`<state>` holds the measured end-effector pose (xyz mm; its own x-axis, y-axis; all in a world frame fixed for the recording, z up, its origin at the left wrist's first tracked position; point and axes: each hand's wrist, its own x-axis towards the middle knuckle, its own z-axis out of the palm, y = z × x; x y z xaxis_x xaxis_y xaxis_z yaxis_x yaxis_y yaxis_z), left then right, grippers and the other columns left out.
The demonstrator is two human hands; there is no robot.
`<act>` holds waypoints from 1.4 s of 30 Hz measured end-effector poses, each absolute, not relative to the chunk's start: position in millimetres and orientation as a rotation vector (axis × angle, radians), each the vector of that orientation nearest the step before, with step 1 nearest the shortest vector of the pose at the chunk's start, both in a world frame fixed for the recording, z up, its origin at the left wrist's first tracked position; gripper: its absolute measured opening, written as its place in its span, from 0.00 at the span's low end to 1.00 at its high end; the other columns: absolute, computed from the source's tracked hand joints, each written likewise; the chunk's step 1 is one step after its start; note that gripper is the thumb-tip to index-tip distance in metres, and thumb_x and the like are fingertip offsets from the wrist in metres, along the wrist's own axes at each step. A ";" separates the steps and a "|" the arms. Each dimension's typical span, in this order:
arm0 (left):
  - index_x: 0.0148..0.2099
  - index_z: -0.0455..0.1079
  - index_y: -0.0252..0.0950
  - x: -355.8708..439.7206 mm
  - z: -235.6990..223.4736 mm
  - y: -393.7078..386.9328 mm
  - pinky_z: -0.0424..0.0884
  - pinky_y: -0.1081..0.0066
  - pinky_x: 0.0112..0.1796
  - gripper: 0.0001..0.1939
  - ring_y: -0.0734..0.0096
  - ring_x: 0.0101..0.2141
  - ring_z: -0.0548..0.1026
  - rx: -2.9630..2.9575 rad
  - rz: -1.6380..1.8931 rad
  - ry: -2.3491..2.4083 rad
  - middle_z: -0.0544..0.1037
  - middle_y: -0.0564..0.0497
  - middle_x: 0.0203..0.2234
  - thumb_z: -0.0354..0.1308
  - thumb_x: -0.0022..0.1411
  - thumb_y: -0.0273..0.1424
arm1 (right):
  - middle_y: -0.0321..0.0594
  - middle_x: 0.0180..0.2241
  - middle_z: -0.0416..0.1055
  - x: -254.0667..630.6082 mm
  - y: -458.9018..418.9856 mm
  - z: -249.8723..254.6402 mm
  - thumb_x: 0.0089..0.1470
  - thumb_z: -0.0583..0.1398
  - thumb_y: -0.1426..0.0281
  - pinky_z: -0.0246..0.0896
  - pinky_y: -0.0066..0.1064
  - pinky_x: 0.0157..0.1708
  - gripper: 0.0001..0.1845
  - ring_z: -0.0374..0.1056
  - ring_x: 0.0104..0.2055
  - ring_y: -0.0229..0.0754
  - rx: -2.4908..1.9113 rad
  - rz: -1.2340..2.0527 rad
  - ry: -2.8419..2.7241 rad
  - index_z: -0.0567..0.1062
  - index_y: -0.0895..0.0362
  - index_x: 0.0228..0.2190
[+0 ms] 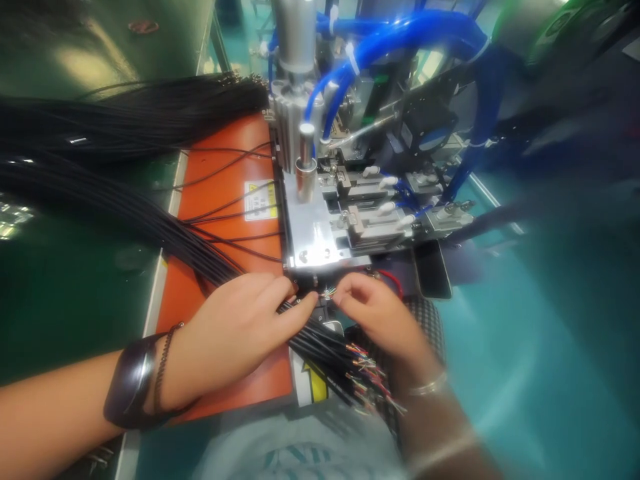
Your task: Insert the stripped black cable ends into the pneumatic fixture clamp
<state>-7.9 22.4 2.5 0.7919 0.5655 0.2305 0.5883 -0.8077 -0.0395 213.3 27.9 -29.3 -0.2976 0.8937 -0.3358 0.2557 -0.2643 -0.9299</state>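
My left hand (237, 337) lies over a bundle of black cables (323, 343), its fingers closed at a cable beside the machine's front edge. Thin coloured wires (327, 293) fan out between my two hands from that cable's end. At their right side, my right hand (377, 310) pinches the wire tips between thumb and finger. Below my hands, the bundle's stripped ends (367, 377) show many coloured cores. Just behind the fingertips stands the machine's metal plate (313, 233). My left fingertips are partly hidden.
An orange panel (225, 173) carries several single cables running into the machine. A larger heap of black cables (125, 120) lies at left. Blue air hoses (425, 33) arch above metal clamps (370, 223). A dark phone-like device (433, 268) lies at right.
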 end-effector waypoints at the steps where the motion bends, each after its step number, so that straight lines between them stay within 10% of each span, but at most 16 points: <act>1: 0.52 0.66 0.35 -8.0 2.3 22.1 0.66 0.67 0.29 0.17 0.64 0.30 0.69 -2.868 -0.315 -0.913 0.71 0.46 0.31 0.45 0.63 0.23 | 0.32 0.25 0.64 212.9 27.7 -31.1 0.52 0.58 0.69 0.56 0.27 0.30 0.05 0.60 0.29 0.35 -1.426 1.603 -1.446 0.69 0.56 0.26; 25: 0.57 0.63 0.38 4.5 4.7 19.4 0.66 0.65 0.27 0.24 0.64 0.28 0.66 -2.823 -0.138 -0.916 0.67 0.49 0.28 0.48 0.59 0.19 | 0.37 0.32 0.73 205.3 15.7 -23.8 0.55 0.58 0.66 0.59 0.27 0.30 0.07 0.67 0.36 0.40 -1.563 1.354 -1.385 0.74 0.56 0.30; 42: 0.59 0.58 0.39 8.8 11.6 13.1 0.72 0.61 0.32 0.28 0.61 0.33 0.68 -2.941 0.019 -1.127 0.68 0.47 0.35 0.47 0.57 0.18 | 0.30 0.21 0.63 202.9 22.6 -37.0 0.51 0.59 0.64 0.55 0.25 0.24 0.08 0.58 0.23 0.34 -1.535 1.490 -1.338 0.71 0.57 0.26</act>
<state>8.8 13.1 11.6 0.7437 0.6683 -0.0143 0.6684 -0.7438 0.0029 202.9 22.6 -37.0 -0.1429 0.9279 -0.3443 0.2428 -0.3044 -0.9211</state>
